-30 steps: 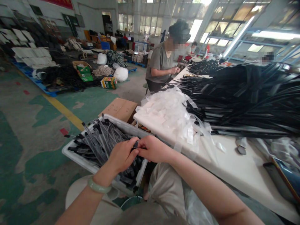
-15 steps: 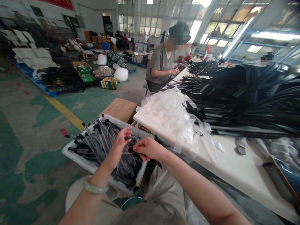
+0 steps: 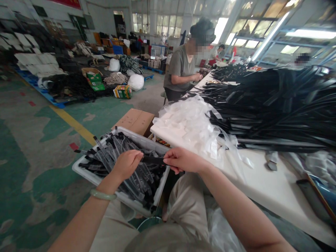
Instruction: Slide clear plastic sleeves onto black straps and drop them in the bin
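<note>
A flat black strap is stretched between my two hands, above a white plastic bin. One end is pinched in my left hand, whose wrist wears a pale green bangle. My right hand grips the strap farther right, thumb and fingers closed on it. Under the hands, the bin is filled with black straps in clear plastic sleeves. Loose clear plastic sleeves lie heaped on the table at the right of the bin.
The white table runs along my right, with a large pile of black straps. A cardboard box stands behind the bin. A co-worker is at the table's far side. Packed goods and pallets occupy the floor at left.
My left hand has gone from open fingers to a closed pinch on the strap. The right hand has moved right, and the strap is now drawn out between them.
</note>
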Demonstrator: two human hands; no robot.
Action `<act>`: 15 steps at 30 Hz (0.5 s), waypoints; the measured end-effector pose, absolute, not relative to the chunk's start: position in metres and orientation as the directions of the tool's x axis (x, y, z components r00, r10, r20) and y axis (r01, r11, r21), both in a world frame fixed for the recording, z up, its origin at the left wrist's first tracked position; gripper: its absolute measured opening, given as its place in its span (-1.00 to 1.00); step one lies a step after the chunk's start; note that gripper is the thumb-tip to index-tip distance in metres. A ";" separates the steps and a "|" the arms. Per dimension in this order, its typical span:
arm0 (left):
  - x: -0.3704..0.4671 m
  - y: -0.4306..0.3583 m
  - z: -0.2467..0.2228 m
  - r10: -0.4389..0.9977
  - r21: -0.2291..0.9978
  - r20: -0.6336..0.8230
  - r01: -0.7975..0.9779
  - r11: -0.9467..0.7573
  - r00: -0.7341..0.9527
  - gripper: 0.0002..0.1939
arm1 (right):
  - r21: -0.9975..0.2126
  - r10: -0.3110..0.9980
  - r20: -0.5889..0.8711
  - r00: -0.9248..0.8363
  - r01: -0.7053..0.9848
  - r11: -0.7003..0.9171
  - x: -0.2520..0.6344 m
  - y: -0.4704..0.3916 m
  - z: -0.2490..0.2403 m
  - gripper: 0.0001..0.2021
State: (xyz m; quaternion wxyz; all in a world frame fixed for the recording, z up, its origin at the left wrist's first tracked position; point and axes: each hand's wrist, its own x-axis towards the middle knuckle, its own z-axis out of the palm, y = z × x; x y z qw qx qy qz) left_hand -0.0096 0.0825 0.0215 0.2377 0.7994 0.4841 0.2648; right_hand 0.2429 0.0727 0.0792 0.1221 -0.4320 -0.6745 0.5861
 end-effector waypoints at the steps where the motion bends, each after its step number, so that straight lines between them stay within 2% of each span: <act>1: -0.005 0.082 0.027 0.886 0.624 0.200 0.643 -0.445 0.419 -0.56 | -0.893 0.742 -0.342 -0.577 0.445 -0.066 0.239 0.073 0.081 -0.81; 5: 0.022 0.074 0.040 0.834 0.616 0.249 0.584 -0.529 0.492 -0.50 | -0.926 0.726 -0.338 -0.599 0.349 -0.144 0.217 0.073 0.078 -0.82; 8: 0.025 0.071 0.043 0.825 0.641 0.288 0.543 -0.543 0.485 -0.39 | -0.933 0.670 -0.355 -0.652 0.200 -0.299 0.204 0.077 0.068 -0.67; 10: 0.012 0.072 0.045 0.839 0.658 0.312 0.536 -0.529 0.446 -0.32 | -0.903 0.616 -0.406 -0.675 0.192 -0.385 0.192 0.083 0.061 -0.61; 13: -0.022 0.073 0.042 0.879 0.717 0.424 0.513 -0.472 0.217 -0.28 | -0.880 0.597 -0.436 -0.673 0.179 -0.440 0.157 0.104 0.059 -0.63; 15: -0.048 0.068 0.036 0.872 0.795 0.486 0.440 -0.418 -0.049 -0.25 | -0.907 0.682 -0.376 -0.628 0.097 -0.410 0.122 0.124 0.065 -0.61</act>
